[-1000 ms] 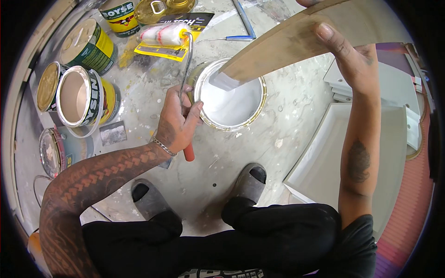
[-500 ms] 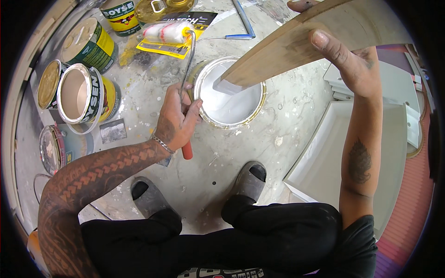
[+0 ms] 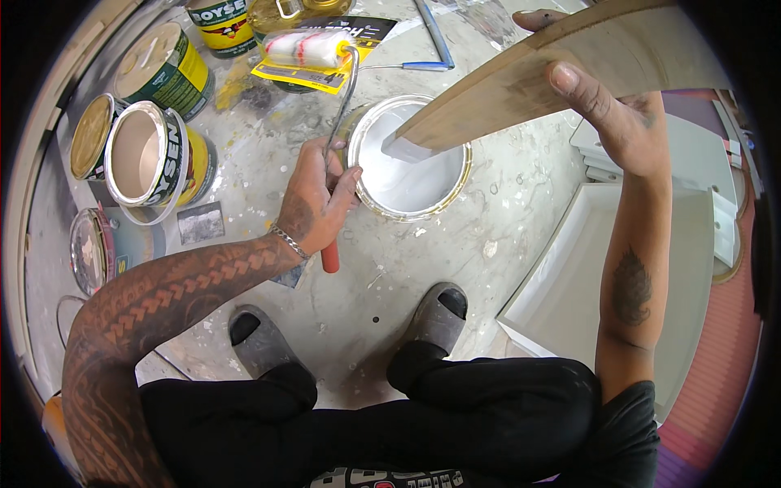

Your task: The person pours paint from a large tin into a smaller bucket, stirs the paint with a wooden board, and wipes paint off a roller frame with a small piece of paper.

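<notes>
In front of me stands an open can (image 3: 468, 175) of white paint (image 3: 407, 183). My left hand (image 3: 317, 199) is closed round a paint roller, its thumb and fingers at the can's left rim. The roller's red handle (image 3: 329, 259) pokes out below the hand, and its white sleeve (image 3: 305, 49) with red stripes rests over a black and yellow package (image 3: 370, 34). My right hand (image 3: 614, 122) grips a long curved wooden board (image 3: 504, 93), thumb on top and most fingers hidden beneath. The board slants down leftward, its paint-whitened tip inside the can.
Several paint cans stand at the left, among them an open one (image 3: 138, 159) with beige insides and a closed one (image 3: 167, 73). A blue-handled roller frame (image 3: 429, 65) lies at the back. White drawer-like panels (image 3: 602, 276) are at the right. My sandals (image 3: 435, 317) are on the paint-spotted floor.
The view has shifted slightly, so the cans and roller appear a little further right and higher. Both hands keep their holds, and the board's tip stays in the can.
</notes>
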Tool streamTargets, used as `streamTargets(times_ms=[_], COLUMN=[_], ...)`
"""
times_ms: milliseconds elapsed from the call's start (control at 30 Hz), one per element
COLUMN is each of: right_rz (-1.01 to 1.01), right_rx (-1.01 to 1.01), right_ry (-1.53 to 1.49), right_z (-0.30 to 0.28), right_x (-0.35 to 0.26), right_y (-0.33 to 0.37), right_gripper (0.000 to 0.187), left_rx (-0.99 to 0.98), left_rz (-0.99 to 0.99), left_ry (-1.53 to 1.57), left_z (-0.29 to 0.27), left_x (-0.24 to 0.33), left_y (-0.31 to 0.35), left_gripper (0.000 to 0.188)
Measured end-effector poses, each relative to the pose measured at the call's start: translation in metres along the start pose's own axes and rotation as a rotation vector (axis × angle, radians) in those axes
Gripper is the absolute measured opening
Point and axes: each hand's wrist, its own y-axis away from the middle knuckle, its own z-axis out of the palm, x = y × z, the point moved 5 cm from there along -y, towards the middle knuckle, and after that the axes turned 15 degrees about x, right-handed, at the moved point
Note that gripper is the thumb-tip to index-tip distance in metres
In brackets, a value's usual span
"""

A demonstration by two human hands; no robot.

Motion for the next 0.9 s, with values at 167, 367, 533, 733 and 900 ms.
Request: streamTargets(times_ms=[167, 367, 533, 733, 900], right_rz=[-0.033, 0.029, 0.157, -0.140, 0.205], right_rx=[-0.033, -0.102, -0.134, -0.259, -0.133], right_ry=[0.020, -0.143, -0.170, 0.198, -0.033], right_z=[0.002, 0.006, 0.042, 0.083, 0.096], right_x=[-0.009, 0.020, 0.037, 0.070, 0.070], right_y=[0.001, -0.002, 0.014, 0.064, 0.064], right_gripper=[0.059, 0.039, 0.036, 0.034, 0.030], left_rx=[0.006, 0.008, 0.006, 0.015, 0.038], left_rz=[0.025, 0.044, 0.031, -0.015, -0.015], left_ry=[0.003, -0.032, -0.060, 0.024, -0.012], left_z=[0.001, 0.002, -0.002, 0.005, 0.000], left_x=[-0.001, -0.002, -0.002, -0.002, -0.002], left_y=[-0.002, -0.006, -0.006, -0.009, -0.011], left_gripper=[0.038, 0.039, 0.039, 0.039, 0.038])
